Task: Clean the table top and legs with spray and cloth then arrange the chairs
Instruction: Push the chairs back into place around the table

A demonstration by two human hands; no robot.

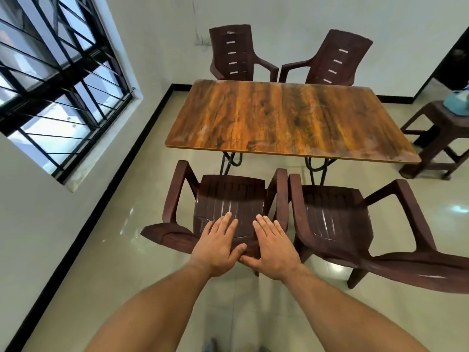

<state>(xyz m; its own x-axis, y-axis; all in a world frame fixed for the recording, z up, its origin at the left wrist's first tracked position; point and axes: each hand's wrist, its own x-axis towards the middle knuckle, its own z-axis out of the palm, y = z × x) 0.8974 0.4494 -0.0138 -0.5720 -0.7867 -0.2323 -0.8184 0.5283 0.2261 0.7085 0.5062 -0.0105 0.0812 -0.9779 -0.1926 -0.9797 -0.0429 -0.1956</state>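
Head view: at the lower middle of the frame both forearms reach forward. The left hand (pixel 218 246) and right hand (pixel 272 247) lie side by side, flat on the top of the backrest of the near brown chair (pixel 228 196). The fingers are straight and spread over the plastic, clasping nothing, and the thumbs meet at the backrest's near edge (whether they hook under it cannot be told). This chair faces the table (pixel 291 118), which fills the centre of the frame, its wood-grain top bare; its dark metal legs (pixel 231 161) show under the near edge. Just to the right of the touched chair stands a second chair (pixel 335 212), their armrests nearly touching. At the upper middle, two far chairs (pixel 232 52) stand at the table's far edge against the white wall. At the right edge a brown stool (pixel 441 128) carries a pale blue thing (pixel 456 105), too blurred to identify. A barred window (pixel 50 72) fills the upper left.
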